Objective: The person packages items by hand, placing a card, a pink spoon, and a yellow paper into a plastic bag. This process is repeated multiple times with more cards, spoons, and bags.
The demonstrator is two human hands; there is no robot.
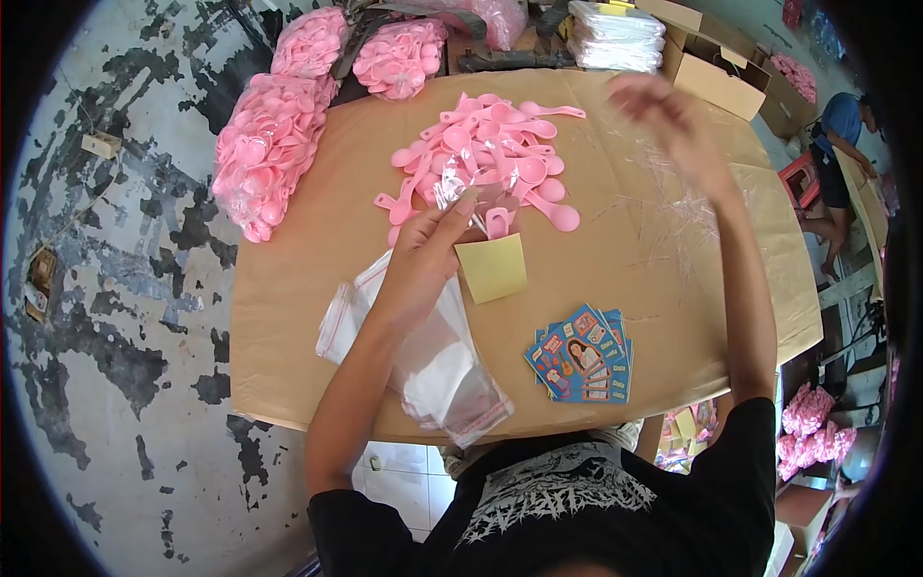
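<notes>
My left hand [428, 250] is closed, thumb and fingers pinching a clear plastic bag [452, 183] in front of a heap of pink plastic spoons [495, 135]. My right hand [663, 111] is raised over the far right of the table, its fingers smeared by motion. A yellow paper square [492, 269] lies just right of my left hand. Under my left forearm rests a stack of clear plastic bags [437, 370]. Several blue printed cards [582, 356] lie fanned out near the front edge.
Brown paper covers the table [288, 337]. Thin clear strips [687, 216] are scattered on its right side. Filled bags of pink spoons [269, 154] stand at the left edge. At the back are wrapped plastic packs [615, 38] and a cardboard box [716, 82]. Another person [836, 144] sits far right.
</notes>
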